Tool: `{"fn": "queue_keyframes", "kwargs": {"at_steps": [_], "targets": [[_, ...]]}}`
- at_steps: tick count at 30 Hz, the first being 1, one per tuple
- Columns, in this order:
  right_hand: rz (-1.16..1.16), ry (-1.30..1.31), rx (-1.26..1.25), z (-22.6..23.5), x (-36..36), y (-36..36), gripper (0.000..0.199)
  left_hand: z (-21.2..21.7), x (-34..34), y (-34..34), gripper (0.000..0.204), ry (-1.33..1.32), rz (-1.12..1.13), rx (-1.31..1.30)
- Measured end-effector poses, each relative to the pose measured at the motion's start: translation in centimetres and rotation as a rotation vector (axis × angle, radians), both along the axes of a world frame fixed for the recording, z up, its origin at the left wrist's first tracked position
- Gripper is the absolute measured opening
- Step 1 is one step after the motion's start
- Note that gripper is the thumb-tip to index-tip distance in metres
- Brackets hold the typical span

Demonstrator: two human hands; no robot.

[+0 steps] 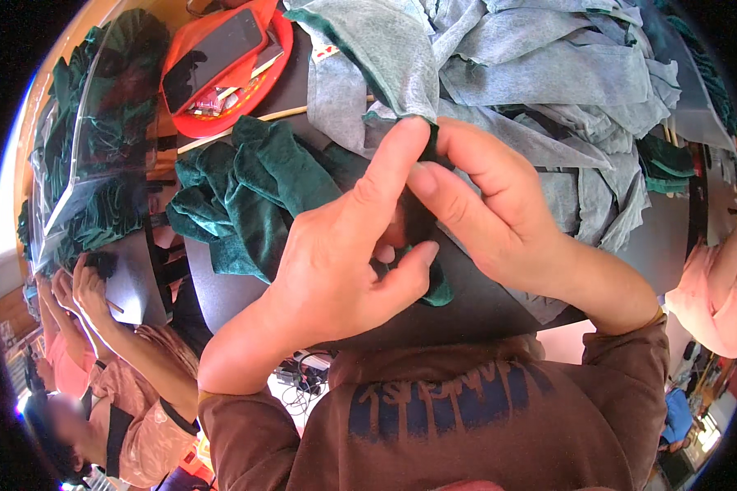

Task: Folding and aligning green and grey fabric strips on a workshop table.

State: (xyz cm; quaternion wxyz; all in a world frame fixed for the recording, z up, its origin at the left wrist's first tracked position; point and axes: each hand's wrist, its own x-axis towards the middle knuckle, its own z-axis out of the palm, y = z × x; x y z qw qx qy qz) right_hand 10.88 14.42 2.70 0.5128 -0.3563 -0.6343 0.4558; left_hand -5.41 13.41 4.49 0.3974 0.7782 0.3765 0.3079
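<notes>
Both my hands are over the middle of the dark table, at a corner of a velvet cloth piece [377, 49], grey-blue on its back and dark green along its edge. My left hand [327, 254] has its index finger stretched up against that corner, its thumb apart and its other fingers curled under. Thumb and bent fingers of my right hand [491, 200] pinch the same corner from the right. Some green cloth hangs below, between my palms, partly hidden. A crumpled green velvet piece [254, 188] lies beside my left hand.
Grey-backed cloth pieces [549, 74] are heaped at the far right. A red tray [278, 65] holding a phone [213, 57] stands far left, near a thin wooden stick [291, 112]. At left, a co-worker's hands [86, 290] are near hanging green cloth [106, 139]. Another person's arm [712, 286] shows right.
</notes>
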Motion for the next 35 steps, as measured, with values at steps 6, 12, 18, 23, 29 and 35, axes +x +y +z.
{"fn": "queue_keyframes", "kwargs": {"at_steps": [6, 12, 18, 23, 29, 35], "targets": [[-0.081, -0.614, 0.423, 1.5, 1.8, 1.2, 0.015, 0.3, -0.4, 0.4, 0.073, 0.371, 0.049, 0.373], [-0.123, -0.648, 0.669, 1.4, 1.6, 1.5, 0.021, 0.3, -0.6, 0.3, 0.074, 0.399, 0.048, 0.257], [-0.062, -0.627, 0.677, 1.4, 1.0, 1.2, 0.023, 0.9, -1.4, 0.3, 0.09, -0.633, -0.301, -0.949], [0.084, -0.603, 0.604, 1.8, 1.1, 0.5, 0.023, 1.1, -2.5, 0.3, 0.093, -0.617, -0.316, -1.189], [0.132, -0.53, 0.677, 1.4, 0.1, 1.1, 0.025, 1.9, -2.1, 1.4, 0.081, 0.212, -0.208, 0.19], [0.236, -0.048, 0.137, 1.1, 1.2, 0.9, 0.037, 2.1, -3.2, 1.9, 0.089, 0.0, -0.414, 0.186]]}}
